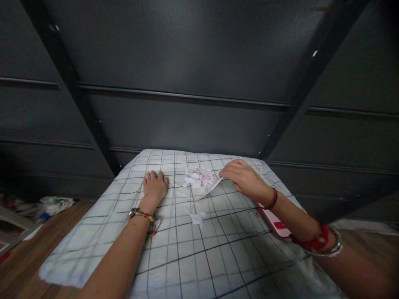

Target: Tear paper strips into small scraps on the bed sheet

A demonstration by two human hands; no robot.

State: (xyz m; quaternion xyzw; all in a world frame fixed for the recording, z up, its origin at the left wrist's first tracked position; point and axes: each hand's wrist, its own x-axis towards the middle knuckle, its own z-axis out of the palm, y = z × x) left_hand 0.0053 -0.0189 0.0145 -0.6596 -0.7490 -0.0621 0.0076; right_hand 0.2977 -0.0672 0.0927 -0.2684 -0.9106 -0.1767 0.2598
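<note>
My left hand (155,185) lies flat on the checked white cloth (218,249), fingers stretched out and holding nothing. Pinched in my right hand (245,176) is a thin white strip of paper (212,189), slanting down to the left toward the cloth. Just left of that hand is a small heap of torn paper scraps (199,176), white with reddish marks. Closer to me, a few loose paper pieces (196,217) lie apart from the heap.
A pink phone-like object (276,222) with a red patch lies partly under my right forearm. Dark panels with metal bars (187,95) rise behind the far edge. On the wooden floor (71,220) at the left, clutter (56,205) sits beside a pale frame (15,226).
</note>
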